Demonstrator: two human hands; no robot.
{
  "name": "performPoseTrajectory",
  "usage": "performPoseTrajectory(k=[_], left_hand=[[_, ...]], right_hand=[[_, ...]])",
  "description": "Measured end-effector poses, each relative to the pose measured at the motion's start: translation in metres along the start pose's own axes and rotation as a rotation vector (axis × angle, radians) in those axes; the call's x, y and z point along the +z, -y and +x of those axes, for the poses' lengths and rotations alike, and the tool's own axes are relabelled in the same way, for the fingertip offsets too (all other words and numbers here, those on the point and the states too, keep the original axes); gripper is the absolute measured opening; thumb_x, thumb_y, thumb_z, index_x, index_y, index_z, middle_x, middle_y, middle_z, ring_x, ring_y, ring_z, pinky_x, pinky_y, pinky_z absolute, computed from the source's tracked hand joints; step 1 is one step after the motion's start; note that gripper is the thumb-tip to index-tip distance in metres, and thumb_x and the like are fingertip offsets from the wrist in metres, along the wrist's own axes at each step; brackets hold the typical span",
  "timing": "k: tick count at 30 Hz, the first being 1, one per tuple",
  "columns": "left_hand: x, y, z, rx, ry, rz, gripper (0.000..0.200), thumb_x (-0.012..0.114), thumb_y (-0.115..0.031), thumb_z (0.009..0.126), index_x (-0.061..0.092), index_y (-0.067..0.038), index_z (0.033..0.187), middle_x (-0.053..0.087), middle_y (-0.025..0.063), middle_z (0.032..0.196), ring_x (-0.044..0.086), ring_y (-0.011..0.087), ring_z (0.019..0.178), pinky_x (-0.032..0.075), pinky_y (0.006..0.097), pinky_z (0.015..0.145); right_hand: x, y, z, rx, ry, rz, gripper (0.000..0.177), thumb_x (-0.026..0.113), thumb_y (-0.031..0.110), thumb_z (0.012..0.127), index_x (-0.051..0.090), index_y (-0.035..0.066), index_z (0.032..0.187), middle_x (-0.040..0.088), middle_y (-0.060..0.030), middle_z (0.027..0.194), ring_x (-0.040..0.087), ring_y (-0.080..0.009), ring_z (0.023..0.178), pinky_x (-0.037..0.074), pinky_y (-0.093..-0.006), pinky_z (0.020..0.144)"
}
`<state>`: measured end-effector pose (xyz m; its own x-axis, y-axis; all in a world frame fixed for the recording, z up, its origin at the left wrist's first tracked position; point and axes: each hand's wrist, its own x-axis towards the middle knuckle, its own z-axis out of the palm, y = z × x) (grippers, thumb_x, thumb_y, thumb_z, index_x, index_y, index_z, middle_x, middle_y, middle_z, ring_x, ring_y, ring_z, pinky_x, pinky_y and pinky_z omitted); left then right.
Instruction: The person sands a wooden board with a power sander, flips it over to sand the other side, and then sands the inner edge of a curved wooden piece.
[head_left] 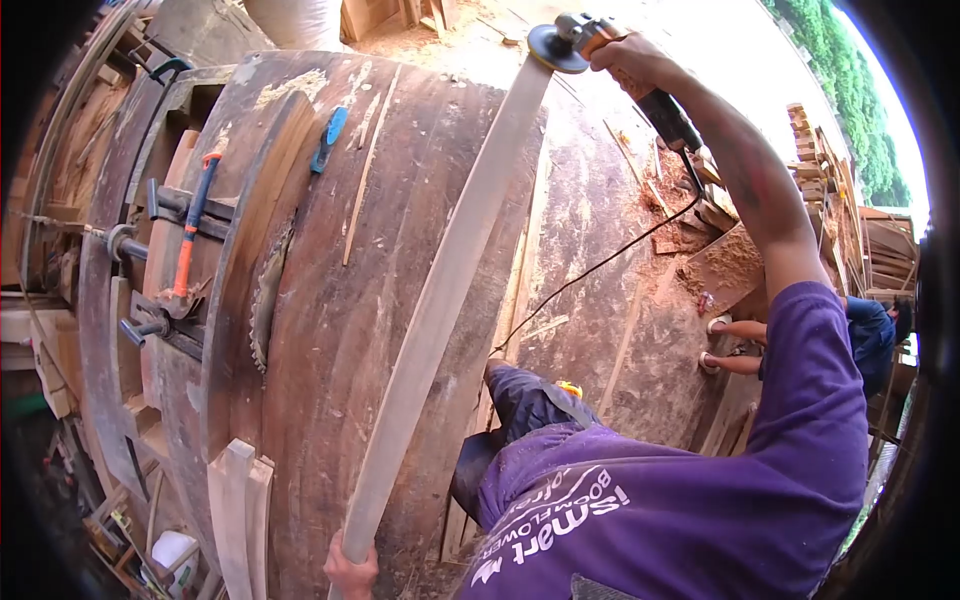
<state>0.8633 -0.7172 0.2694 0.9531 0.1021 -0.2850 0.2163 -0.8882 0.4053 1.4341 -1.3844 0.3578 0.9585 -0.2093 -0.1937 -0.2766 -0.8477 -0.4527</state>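
Observation:
My right hand (640, 62) is closed around an angle grinder (668, 120), near its head. The grinder's round disc (556, 50) rests at the far end of a long, pale wooden strip (440, 290). My left hand (352, 568) grips the opposite end of this strip, at the bottom of the view. The strip slants across a worn wooden workbench (330, 330). A black power cord (610, 258) runs from the grinder down toward my legs.
Left on the bench are a hammer (196, 225) with an orange and blue handle, a blue-handled tool (328, 140), a toothed saw blade (266, 300), a metal vise (145, 325) and short wood pieces (240, 510). Another person (870, 335) is at right, near shavings and stacked wood (830, 180).

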Motion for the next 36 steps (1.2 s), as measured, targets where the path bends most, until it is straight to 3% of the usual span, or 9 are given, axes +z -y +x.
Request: performPoseTrajectory(k=[2, 7, 11, 12, 23, 28, 29, 34, 36], left_hand=[[0.002, 0.001, 0.000, 0.019, -0.009, 0.019, 0.056, 0.083, -0.026, 0.067, 0.060, -0.003, 0.114, 0.070, 0.0200, 0.093, 0.069, 0.0426, 0.082, 0.056, 0.0485, 0.072], [0.001, -0.001, 0.003, 0.053, -0.046, 0.048, 0.057, 0.082, -0.026, 0.066, 0.060, -0.003, 0.115, 0.071, 0.0193, 0.091, 0.069, 0.0413, 0.079, 0.057, 0.0479, 0.069], [0.000, 0.000, 0.002, 0.059, -0.027, 0.061, 0.058, 0.081, -0.027, 0.068, 0.060, -0.004, 0.116, 0.070, 0.0200, 0.090, 0.069, 0.0408, 0.078, 0.057, 0.0473, 0.069], [0.001, 0.000, 0.003, 0.074, -0.037, 0.057, 0.058, 0.081, -0.027, 0.068, 0.059, -0.004, 0.116, 0.070, 0.0200, 0.090, 0.069, 0.0406, 0.078, 0.057, 0.0472, 0.069], [0.003, -0.009, 0.004, -0.005, -0.032, 0.040, 0.052, 0.081, -0.034, 0.072, 0.060, -0.006, 0.111, 0.070, 0.0207, 0.092, 0.069, 0.0406, 0.081, 0.056, 0.0485, 0.070], [-0.010, -0.014, -0.002, -0.042, -0.041, -0.036, 0.072, 0.084, -0.042, 0.070, 0.053, -0.007, 0.124, 0.069, 0.0251, 0.104, 0.068, 0.0431, 0.095, 0.054, 0.0510, 0.082], [-0.017, -0.007, -0.008, -0.039, -0.018, -0.123, 0.090, 0.086, -0.047, 0.066, 0.046, -0.006, 0.135, 0.066, 0.0275, 0.114, 0.065, 0.0429, 0.104, 0.052, 0.0499, 0.089], [-0.021, 0.067, -0.059, 0.264, -0.367, 0.258, 0.098, 0.086, -0.043, 0.064, 0.042, -0.004, 0.142, 0.066, 0.0261, 0.115, 0.065, 0.0432, 0.105, 0.052, 0.0473, 0.091], [-0.024, 0.068, -0.067, -0.131, 0.000, -0.014, 0.078, 0.083, -0.033, 0.065, 0.055, -0.003, 0.131, 0.069, 0.0256, 0.106, 0.066, 0.0425, 0.101, 0.052, 0.0473, 0.089]], right_hand=[[-0.004, 0.001, 0.002, 0.130, 0.060, 0.129, 0.029, 0.074, 0.030, 0.071, 0.064, 0.003, 0.078, 0.056, -0.0046, 0.060, 0.054, -0.0136, 0.048, 0.045, -0.0302, 0.045], [0.011, 0.016, -0.034, -0.196, 0.092, -0.028, 0.029, 0.075, 0.029, 0.073, 0.067, 0.001, 0.078, 0.058, -0.0048, 0.061, 0.055, -0.0136, 0.049, 0.046, -0.0303, 0.047], [0.036, 0.013, -0.067, -0.222, 0.161, -0.106, 0.032, 0.079, 0.030, 0.070, 0.072, -0.001, 0.080, 0.065, -0.0056, 0.068, 0.059, -0.0130, 0.057, 0.048, -0.0283, 0.053], [0.042, 0.033, -0.091, -0.113, 0.206, -0.093, 0.029, 0.078, 0.028, 0.070, 0.073, 0.003, 0.084, 0.067, -0.0056, 0.071, 0.061, -0.0136, 0.059, 0.049, -0.0294, 0.055], [0.147, 0.130, -0.275, -0.251, 0.393, 0.010, 0.031, 0.074, 0.011, 0.068, 0.063, 0.000, 0.095, 0.060, -0.0040, 0.066, 0.056, -0.0141, 0.051, 0.048, -0.0296, 0.045], [0.182, 0.193, -0.375, -0.208, 0.462, -0.074, 0.029, 0.076, 0.014, 0.068, 0.070, -0.001, 0.092, 0.066, -0.0078, 0.069, 0.061, -0.0147, 0.054, 0.050, -0.0300, 0.047], [0.185, 0.207, -0.396, -0.271, 0.473, -0.067, 0.030, 0.076, 0.015, 0.068, 0.071, -0.001, 0.093, 0.067, -0.0084, 0.070, 0.063, -0.0163, 0.056, 0.052, -0.0309, 0.051], [0.224, 0.228, -0.476, -0.494, 0.483, 0.003, 0.035, 0.075, 0.022, 0.068, 0.072, 0.001, 0.096, 0.072, -0.0159, 0.080, 0.071, -0.0262, 0.073, 0.058, -0.0355, 0.073], [0.227, 0.217, -0.508, -0.531, 0.454, 0.137, 0.035, 0.075, 0.021, 0.067, 0.071, 0.000, 0.095, 0.071, -0.0161, 0.079, 0.070, -0.0278, 0.072, 0.057, -0.0365, 0.071]])
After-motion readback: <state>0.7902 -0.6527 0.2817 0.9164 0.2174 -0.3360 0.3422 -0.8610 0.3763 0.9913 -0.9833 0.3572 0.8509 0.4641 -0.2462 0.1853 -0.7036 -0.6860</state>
